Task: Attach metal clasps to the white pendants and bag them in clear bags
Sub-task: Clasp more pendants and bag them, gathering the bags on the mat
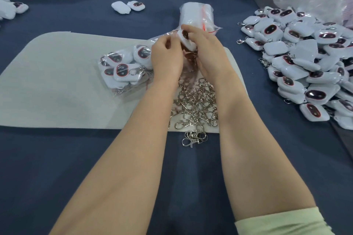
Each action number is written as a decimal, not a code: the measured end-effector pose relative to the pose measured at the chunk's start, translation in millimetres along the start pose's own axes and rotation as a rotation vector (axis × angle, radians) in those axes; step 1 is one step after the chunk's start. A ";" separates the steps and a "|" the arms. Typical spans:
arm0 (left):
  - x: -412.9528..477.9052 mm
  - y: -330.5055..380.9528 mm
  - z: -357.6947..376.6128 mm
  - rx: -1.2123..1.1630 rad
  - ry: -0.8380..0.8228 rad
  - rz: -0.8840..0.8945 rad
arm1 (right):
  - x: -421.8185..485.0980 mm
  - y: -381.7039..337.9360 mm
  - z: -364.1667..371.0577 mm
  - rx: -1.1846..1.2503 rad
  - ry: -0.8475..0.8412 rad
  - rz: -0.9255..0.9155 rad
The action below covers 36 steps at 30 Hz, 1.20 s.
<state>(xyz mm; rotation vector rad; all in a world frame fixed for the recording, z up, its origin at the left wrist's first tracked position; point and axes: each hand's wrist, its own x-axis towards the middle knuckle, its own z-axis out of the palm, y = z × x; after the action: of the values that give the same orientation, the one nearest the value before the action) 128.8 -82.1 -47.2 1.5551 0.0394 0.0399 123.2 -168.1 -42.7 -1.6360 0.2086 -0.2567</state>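
In the head view, the left hand (166, 57) and right hand (206, 51) meet near the middle, just past the 12 o'clock end of a heap of metal clasps (194, 101) that shows between the two forearms. One white pendant (186, 41) sits between the hands with its dark oval face showing. The right hand's grip is curled over the pendant's 3 o'clock side. The left hand's grip is narrow, its fingertips pinching the 9 o'clock edge. Just beyond the pendant, at 12 o'clock, a stack of clear bags (198, 15) with red seal lines lies on the blue surface (76, 158). At 9 o'clock, right beside the left hand, a filled bag (124, 68) of pendants with rings lies on a grey mat (57, 82). Well apart at 3 o'clock spreads a large pile of pendants (305, 63). Two loose pendants (128, 6) lie at 11 o'clock. A pale green sleeve (282, 223) covers the right arm at 5 o'clock.
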 end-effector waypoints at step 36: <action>3.9 -3.2 -1.5 -0.044 0.119 -0.009 | -6.6 3.9 -7.7 0.076 -0.206 0.022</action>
<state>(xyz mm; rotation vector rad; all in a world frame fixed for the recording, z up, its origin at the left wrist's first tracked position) 132.6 -80.4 -50.4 1.5076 0.1385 0.1259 114.8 -173.9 -46.3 -1.5722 0.0594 -0.0778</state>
